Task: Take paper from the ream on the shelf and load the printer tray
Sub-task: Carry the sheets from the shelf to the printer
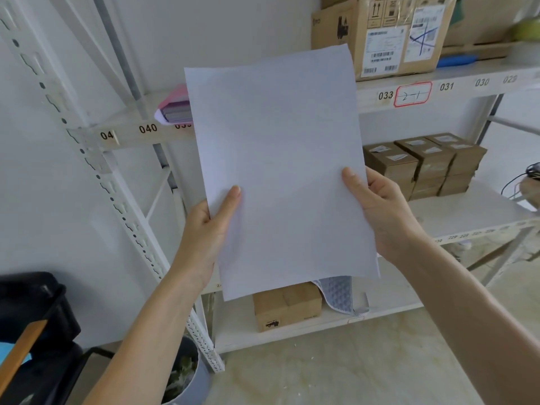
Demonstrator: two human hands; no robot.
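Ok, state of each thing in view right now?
paper: held upright, off the shelf
left hand: gripping the paper's left edge
right hand: gripping its right edge
large cardboard box: closed, on the top shelf
small brown boxes: stacked, closed

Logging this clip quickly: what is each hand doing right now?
Left hand: closed on the left edge of the white paper, thumb on the front.
Right hand: closed on the paper's right edge, thumb on the front.

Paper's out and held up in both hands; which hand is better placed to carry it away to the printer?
Neither clearly: left hand and right hand grip opposite edges of the paper alike. No printer shows.
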